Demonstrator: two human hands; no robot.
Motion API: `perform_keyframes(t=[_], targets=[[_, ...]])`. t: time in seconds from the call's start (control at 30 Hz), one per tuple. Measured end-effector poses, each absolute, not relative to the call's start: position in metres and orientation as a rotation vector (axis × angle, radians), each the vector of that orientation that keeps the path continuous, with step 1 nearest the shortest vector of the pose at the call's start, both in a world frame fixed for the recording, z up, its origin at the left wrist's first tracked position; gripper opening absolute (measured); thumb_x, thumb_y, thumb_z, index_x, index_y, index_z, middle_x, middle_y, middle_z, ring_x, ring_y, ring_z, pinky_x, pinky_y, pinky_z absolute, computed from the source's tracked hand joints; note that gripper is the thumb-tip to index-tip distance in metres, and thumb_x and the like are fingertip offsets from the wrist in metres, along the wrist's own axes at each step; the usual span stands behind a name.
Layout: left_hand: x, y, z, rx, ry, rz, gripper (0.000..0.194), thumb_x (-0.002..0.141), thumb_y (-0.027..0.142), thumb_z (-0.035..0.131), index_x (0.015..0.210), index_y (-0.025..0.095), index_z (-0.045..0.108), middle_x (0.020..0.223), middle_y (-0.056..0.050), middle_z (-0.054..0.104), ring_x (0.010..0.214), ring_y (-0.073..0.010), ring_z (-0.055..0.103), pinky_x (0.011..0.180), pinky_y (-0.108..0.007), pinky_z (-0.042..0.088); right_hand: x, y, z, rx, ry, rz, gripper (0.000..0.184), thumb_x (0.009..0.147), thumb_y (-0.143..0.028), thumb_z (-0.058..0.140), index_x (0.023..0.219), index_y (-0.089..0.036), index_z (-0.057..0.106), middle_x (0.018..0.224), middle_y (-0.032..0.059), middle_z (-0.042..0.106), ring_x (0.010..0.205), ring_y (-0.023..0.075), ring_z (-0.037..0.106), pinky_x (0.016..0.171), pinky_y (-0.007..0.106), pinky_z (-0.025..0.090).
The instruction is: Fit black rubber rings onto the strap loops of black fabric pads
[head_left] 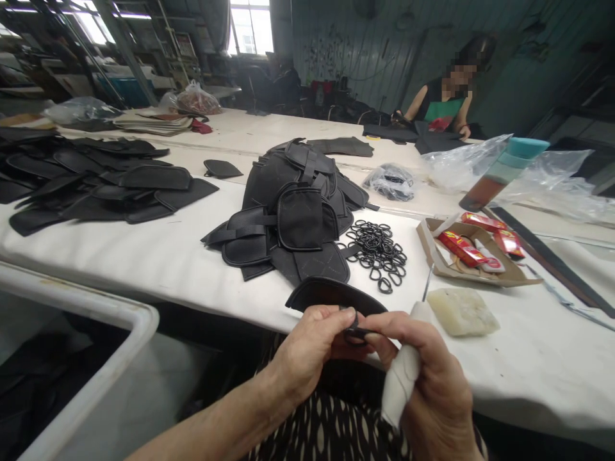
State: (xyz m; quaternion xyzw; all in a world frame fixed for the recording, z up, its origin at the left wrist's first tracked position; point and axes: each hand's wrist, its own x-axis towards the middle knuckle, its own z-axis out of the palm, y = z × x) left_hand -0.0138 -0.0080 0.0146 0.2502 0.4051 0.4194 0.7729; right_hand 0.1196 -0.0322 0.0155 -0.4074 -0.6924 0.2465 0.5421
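My left hand (312, 346) is closed, its thumb and fingers pinching a short black strap (354, 320) with a black D-ring (355, 339) at it. The fingertips of my right hand (437, 378) press on the same small piece from the other side. Also in my right hand is a tool with a white wrapped handle (402, 384), its thin metal shaft pointing up; its tip is hard to make out. Right behind my fingers a curved black padded piece (331, 294) lies at the table edge, partly hidden. A pile of black D-rings (377, 246) lies beyond.
Stitched black pieces (300, 218) are heaped ahead, with another heap (96, 173) at left. At right are a waxy yellowish block (464, 312), a cardboard tray (509, 280) with red boxes, and a teal-lidded bottle (500, 176). A white-rimmed bin (144, 317) stands at left. Another person (444, 102) works across the table.
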Motion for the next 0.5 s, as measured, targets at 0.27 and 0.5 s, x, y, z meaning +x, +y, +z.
perform_keyframes(t=[0.27,0.5], targets=[[-0.019,-0.003,0.01,0.426,0.873,0.955,0.023,0.073,0.032,0.064,0.073,0.009,0.068,0.066,-0.006,0.065,0.062,-0.0144,0.059,0.065,-0.027,0.047,0.123,-0.028,0.013,-0.898,-1.932,0.313,0.034,0.08,-0.004,0.051,0.104,-0.026,0.056,0.089,0.0042,0.07,0.082,0.0196,0.064,0.068,0.032,0.052],[-0.018,-0.01,0.001,0.624,0.853,1.022,0.027,0.081,0.034,0.058,0.072,0.011,0.069,0.068,-0.005,0.065,0.068,-0.0146,0.06,0.071,-0.026,0.045,0.119,-0.024,0.007,-1.153,-1.736,0.46,0.019,0.084,-0.016,0.056,0.101,-0.024,0.058,0.085,0.0027,0.067,0.07,0.0158,0.064,0.061,0.027,0.053]])
